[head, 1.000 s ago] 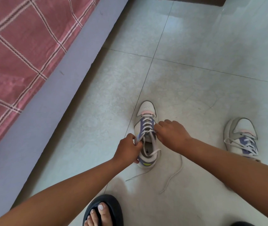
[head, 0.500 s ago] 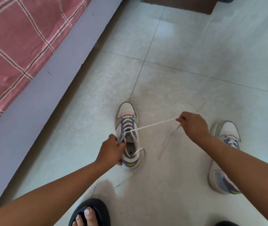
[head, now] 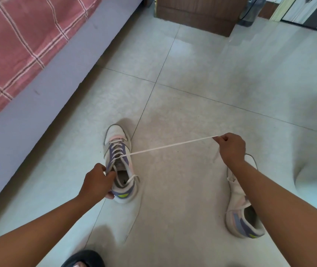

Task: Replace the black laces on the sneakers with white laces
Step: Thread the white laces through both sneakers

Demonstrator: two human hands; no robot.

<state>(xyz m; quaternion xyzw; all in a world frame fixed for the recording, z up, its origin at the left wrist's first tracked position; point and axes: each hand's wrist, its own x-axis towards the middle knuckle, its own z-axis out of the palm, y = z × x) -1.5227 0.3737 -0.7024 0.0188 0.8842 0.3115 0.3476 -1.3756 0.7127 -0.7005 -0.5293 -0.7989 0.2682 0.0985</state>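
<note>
The left hand point(head: 96, 182) grips the side of a white and purple sneaker point(head: 119, 162) that stands on the tile floor point(head: 192, 89), toe pointing to about 12 o'clock. The right hand point(head: 231, 147) pinches the end of a white lace point(head: 173, 145) that runs tight from the shoe's eyelets out toward 2 o'clock. A second sneaker point(head: 242, 218) lies at about 4 o'clock, partly under the right arm, and a bed point(head: 18, 45) with a pink checked cover sits at 10 o'clock.
</note>
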